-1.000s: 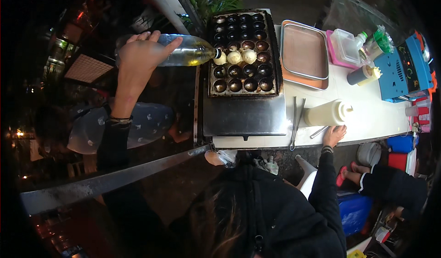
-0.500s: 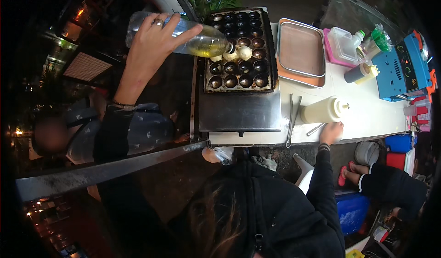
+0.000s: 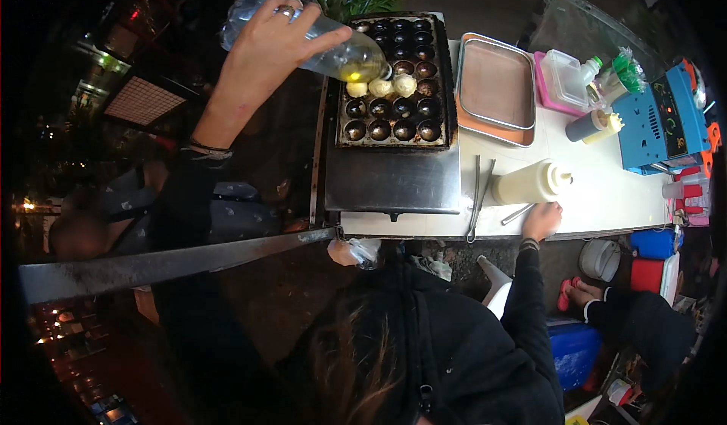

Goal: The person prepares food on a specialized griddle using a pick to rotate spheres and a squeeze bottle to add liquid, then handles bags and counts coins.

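Clear plastic fills our left hand (image 3: 266, 50), its fingers wrapped around a tilted bottle (image 3: 344, 57) holding yellow liquid, the neck down at the dimpled pan (image 3: 391, 119). Three pale balls (image 3: 382, 88) sit in a row of that pan's hollows, near the neck. Nearer us and right of the pan, our right hand (image 3: 542, 221) rests at the counter (image 3: 606, 186); we cannot tell whether it grips anything. Right of the pan are metal tongs (image 3: 472, 224), a cream squeeze bottle (image 3: 528, 182) and two stacked trays (image 3: 496, 84).
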`<state>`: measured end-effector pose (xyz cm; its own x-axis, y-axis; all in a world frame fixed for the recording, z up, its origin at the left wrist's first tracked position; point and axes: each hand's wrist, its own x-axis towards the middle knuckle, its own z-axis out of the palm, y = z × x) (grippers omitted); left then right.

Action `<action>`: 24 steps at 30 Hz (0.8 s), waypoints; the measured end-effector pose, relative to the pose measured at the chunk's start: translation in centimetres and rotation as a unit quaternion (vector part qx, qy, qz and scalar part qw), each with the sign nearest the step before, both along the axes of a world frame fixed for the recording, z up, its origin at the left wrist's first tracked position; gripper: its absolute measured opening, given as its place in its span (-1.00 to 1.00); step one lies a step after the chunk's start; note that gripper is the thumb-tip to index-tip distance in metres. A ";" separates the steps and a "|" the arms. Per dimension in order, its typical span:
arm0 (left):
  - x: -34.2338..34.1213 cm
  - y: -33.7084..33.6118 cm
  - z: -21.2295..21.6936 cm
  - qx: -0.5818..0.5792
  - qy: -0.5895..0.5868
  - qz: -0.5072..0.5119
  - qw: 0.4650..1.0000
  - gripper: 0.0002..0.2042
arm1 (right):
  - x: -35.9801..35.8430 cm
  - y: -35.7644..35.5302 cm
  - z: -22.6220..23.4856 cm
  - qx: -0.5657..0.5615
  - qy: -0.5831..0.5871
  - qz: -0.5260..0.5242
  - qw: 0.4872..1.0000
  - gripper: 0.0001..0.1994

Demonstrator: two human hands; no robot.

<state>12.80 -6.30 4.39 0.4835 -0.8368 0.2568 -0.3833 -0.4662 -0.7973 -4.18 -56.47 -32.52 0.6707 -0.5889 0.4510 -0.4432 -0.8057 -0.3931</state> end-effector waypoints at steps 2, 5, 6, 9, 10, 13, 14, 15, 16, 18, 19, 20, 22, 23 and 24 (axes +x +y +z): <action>0.3 0.5 0.2 -0.013 -0.038 0.001 0.999 -0.48 | 0.0 0.1 0.3 -0.002 0.005 -0.001 1.000 -0.72; -0.2 0.4 0.3 -0.012 -0.038 -0.001 0.999 -0.48 | -0.1 -0.1 0.2 0.000 0.010 0.003 1.000 -0.72; -0.3 0.3 0.3 -0.022 -0.020 -0.005 1.000 -0.48 | -0.1 -0.2 0.1 0.005 0.011 0.008 1.000 -0.72; -0.4 1.2 0.4 -0.014 -0.032 -0.010 0.999 -0.49 | -0.1 -0.2 0.2 0.012 0.013 0.006 1.000 -0.71; -0.6 1.4 0.4 -0.014 -0.032 -0.009 0.999 -0.49 | -0.2 -0.2 0.2 0.012 0.013 0.007 1.000 -0.71; -1.3 2.1 0.4 -0.004 -0.024 0.015 1.000 -0.50 | -0.2 -0.1 0.4 0.025 0.026 0.016 0.999 -0.66; -1.5 2.2 0.6 0.003 -0.029 0.026 0.999 -0.50 | -0.2 0.0 0.4 0.020 0.019 0.012 1.000 -0.68; -1.6 2.4 0.7 0.009 -0.035 0.037 0.999 -0.50 | -0.1 0.0 0.4 0.016 0.013 0.008 1.000 -0.70; -1.7 2.5 0.7 0.008 -0.035 0.037 0.999 -0.50 | -0.1 0.0 0.4 0.016 0.013 0.008 1.000 -0.70; -1.8 2.8 0.8 0.016 -0.045 0.053 0.997 -0.49 | -0.2 -0.1 0.4 0.017 0.017 0.007 1.000 -0.70; -1.8 2.9 0.7 0.015 -0.045 0.054 0.997 -0.49 | -0.2 -0.1 0.3 0.017 0.016 0.008 1.000 -0.70; -1.8 3.0 0.5 0.009 -0.022 0.060 0.998 -0.49 | -0.2 -0.2 0.3 0.016 0.016 0.005 1.000 -0.70; -1.8 3.3 0.3 0.002 0.001 0.066 0.998 -0.48 | -0.2 -0.2 0.3 0.015 0.016 0.003 1.000 -0.71; -1.8 3.6 0.3 -0.001 -0.013 0.067 0.998 -0.48 | -0.2 -0.1 0.4 0.021 0.021 0.008 1.000 -0.69; -1.8 3.7 0.3 -0.004 -0.027 0.069 0.997 -0.48 | -0.2 -0.1 0.5 0.026 0.026 0.012 0.999 -0.66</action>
<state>11.04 -2.62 4.67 0.5789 -0.7615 0.2915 -0.2717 -0.5173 -0.8115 -4.41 -56.53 -32.06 0.7070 -0.5940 0.3838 -0.4449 -0.7955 -0.4114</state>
